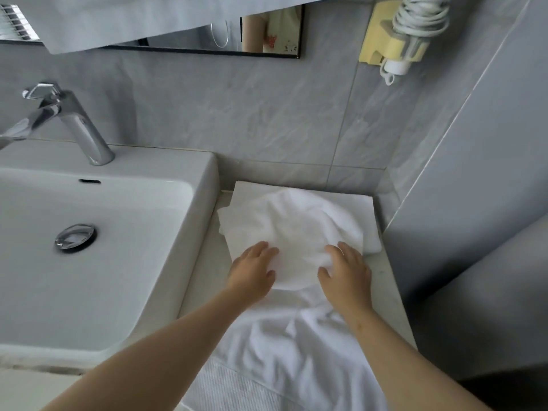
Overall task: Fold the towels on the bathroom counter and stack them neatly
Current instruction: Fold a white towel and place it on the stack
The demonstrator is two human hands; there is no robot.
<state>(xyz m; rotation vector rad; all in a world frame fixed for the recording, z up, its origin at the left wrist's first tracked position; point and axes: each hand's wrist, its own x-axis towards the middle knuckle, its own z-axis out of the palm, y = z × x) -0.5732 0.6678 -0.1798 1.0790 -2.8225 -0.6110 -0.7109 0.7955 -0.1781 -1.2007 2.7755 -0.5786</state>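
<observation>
Towel folding barely started.
Big towel (281,357) nearest me hangs unfolded off the counter (388,280); my left hand (252,269) flat on the crumpled towel (296,226), right hand (348,272) bent on it, grip unclear; a folded towel (355,204) lies beneath, by the wall.

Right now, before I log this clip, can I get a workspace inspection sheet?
Surface: pale counter beside the sink, mostly covered by cloth.
Job's things: crumpled towel lies on a flat folded towel at the back; a larger towel lies rumpled nearer the person.
Clutter: nothing seen.
Hands: left hand flat on the crumpled towel; right hand rests on it, grip unclear.
Cables: coiled white cord in a yellow wall holder.
Surroundings: faucet, mirror, grey tiles.
</observation>
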